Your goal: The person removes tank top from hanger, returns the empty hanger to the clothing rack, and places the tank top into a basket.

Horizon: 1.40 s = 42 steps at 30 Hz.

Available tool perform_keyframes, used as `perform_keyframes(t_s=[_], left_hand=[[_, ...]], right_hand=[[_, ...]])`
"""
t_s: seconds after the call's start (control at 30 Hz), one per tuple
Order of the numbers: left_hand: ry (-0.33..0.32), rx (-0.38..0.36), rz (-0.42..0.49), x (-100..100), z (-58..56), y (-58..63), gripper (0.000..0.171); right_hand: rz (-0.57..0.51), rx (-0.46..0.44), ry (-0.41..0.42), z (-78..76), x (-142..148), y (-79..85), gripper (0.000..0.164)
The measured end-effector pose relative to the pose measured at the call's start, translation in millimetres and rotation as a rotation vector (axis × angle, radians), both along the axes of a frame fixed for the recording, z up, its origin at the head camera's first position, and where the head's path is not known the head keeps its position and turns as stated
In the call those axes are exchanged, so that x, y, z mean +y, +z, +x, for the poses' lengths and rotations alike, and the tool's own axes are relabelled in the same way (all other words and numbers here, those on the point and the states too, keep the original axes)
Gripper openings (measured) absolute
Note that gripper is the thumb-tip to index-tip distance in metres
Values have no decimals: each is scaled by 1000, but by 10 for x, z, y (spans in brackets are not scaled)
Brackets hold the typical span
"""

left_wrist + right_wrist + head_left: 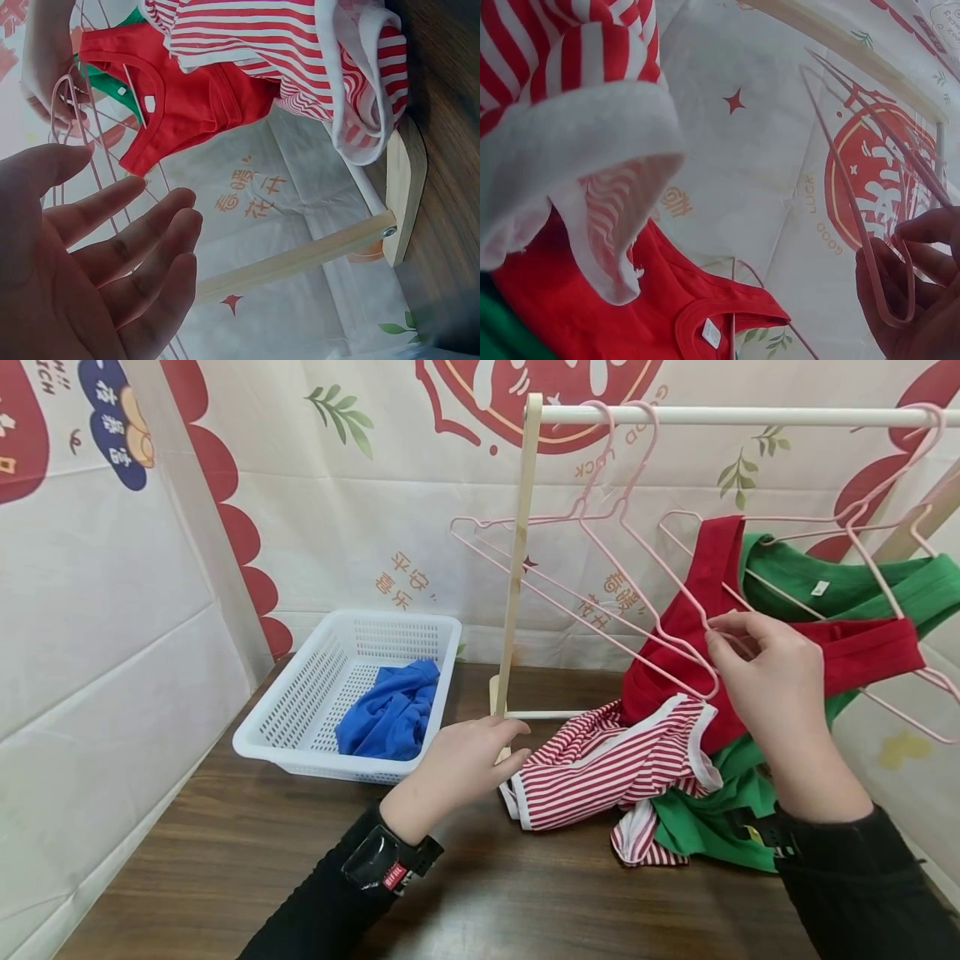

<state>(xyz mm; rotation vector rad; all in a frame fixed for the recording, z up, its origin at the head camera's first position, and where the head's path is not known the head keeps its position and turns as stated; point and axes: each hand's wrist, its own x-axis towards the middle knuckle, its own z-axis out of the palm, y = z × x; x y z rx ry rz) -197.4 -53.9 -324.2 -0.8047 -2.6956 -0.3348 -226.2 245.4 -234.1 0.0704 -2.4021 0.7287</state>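
Observation:
My right hand point(776, 693) pinches the end of a pink hanger point(847, 176), one of two bare hangers hooked on the rack's white rail point(720, 417). In the right wrist view its fingers curl round the hanger's bent corner. My left hand point(461, 760) holds nothing, fingers loosely spread in the left wrist view. It is between the basket and a red-and-white striped garment point(615, 764) lying bunched on the table. Behind the right hand hang a red sleeveless top point(195, 97) and a green garment point(795, 568) on pink hangers.
A white plastic basket point(300, 693) with a crumpled blue cloth point(393, 710) stands at the left on the brown wooden table point(247, 852). The rack's wooden post point(517, 560) rises between the basket and the clothes. A printed cloth backdrop point(360, 560) stands behind.

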Motion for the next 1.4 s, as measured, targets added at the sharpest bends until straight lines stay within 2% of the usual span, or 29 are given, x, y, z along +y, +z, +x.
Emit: perform_keyframes(t_s=[0.13,0.33,0.47,0.53,0.63,0.7,0.9,1.07,1.27,1.4], left_hand=[[-9,27,-21,0,-9,0,32],[-25,0,-64,23,-39,-28,32],[-34,-13,-89,50,-74,-101,32],[-38,-17,-93,64,-89,-144,32],[-48,-30,-111,93,-101,-194,32],[-59,-50,-122,120,-109,-223,32],[-63,-114,-200,212,-133,-296,38],[-73,-152,-273,291,-144,-375,50],[-80,-214,-315,358,-178,-496,63],[-63,-286,-353,353,-190,-541,70]], right_hand=[[20,54,32,34,4,27,35],[68,243,125,166,-52,116,33],[168,399,251,282,-130,132,33],[239,476,329,331,-177,124,38],[343,538,435,388,-244,93,51],[409,550,492,412,-281,60,55],[528,497,625,422,-364,-104,49],[608,427,672,409,-390,-248,51],[696,273,692,375,-397,-446,60],[757,149,706,329,-415,-578,57]])
